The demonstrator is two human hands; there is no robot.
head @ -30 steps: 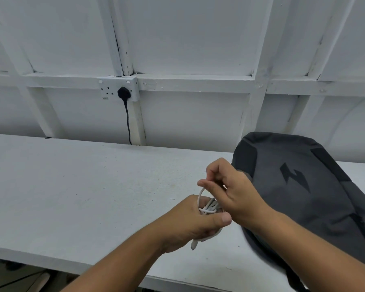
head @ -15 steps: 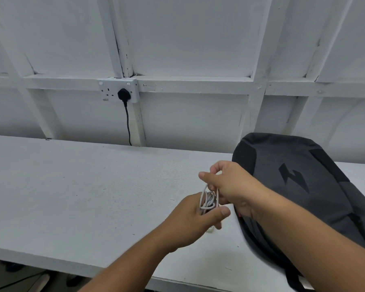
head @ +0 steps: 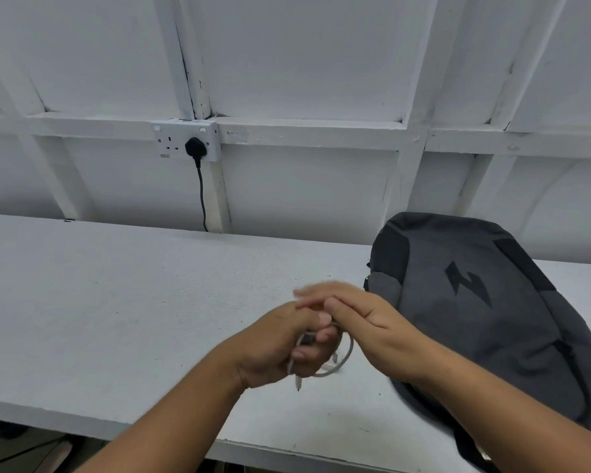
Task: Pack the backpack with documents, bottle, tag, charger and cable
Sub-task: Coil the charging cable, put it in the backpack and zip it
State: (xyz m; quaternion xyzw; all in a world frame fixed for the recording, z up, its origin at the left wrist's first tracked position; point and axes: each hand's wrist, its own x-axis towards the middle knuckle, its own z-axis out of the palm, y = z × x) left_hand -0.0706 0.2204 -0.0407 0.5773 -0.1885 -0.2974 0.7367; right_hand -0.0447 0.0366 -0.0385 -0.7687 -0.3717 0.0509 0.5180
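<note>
One cable [head: 348,359], coiled, is gripped in the curled left hand [head: 273,346]. The right hand [head: 365,319] lies across it, fingers straight and motion-blurred. One backpack [head: 475,319] lies just right of both hands on the table [head: 116,302]. One plug [head: 195,146] is visible beyond.
</note>
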